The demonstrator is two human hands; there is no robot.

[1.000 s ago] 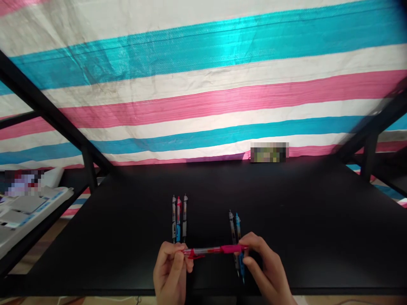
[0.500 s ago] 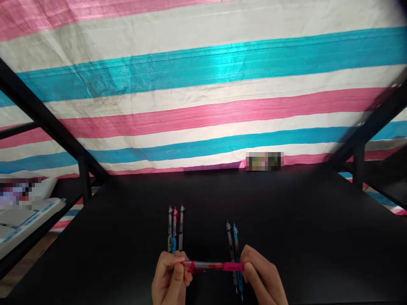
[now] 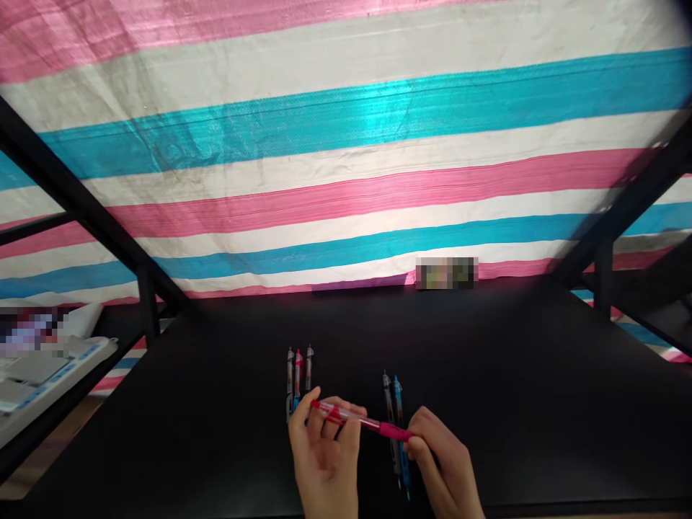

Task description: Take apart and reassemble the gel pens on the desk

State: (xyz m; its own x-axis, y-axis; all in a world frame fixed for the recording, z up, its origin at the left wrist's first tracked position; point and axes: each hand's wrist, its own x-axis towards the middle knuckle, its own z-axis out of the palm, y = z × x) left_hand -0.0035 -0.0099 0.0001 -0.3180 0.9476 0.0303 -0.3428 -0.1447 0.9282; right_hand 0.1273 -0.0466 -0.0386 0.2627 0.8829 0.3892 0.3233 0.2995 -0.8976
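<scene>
A pink pen [image 3: 373,424] slants in front of me, its clicker end up and to the left. My right hand [image 3: 440,458] is closed in a pinch on the pen's lower grip end. My left hand [image 3: 327,447] has its palm turned up and its fingers apart, loosely curled. The pen's clicker end crosses over those fingers, close to the thumb; whether they press on it I cannot tell. Under the right side lie a grey pen [image 3: 388,404] and a blue pen [image 3: 398,400]. Behind the left hand, a red-topped pen [image 3: 298,371] lies between two grey-clear pens [image 3: 308,367], their lower parts partly covered.
The black tabletop [image 3: 486,346] runs back to a striped plastic sheet [image 3: 324,202]. Dark frame bars [image 3: 102,223] slope at both sides. A white power strip [image 3: 65,382] lies on the left shelf. A blurred small item [image 3: 447,274] stands at the back edge.
My left hand has loosened its pinch, turned palm up and shifted right. The pink pen has tilted, its clicker end rising. My right hand still grips the other end.
</scene>
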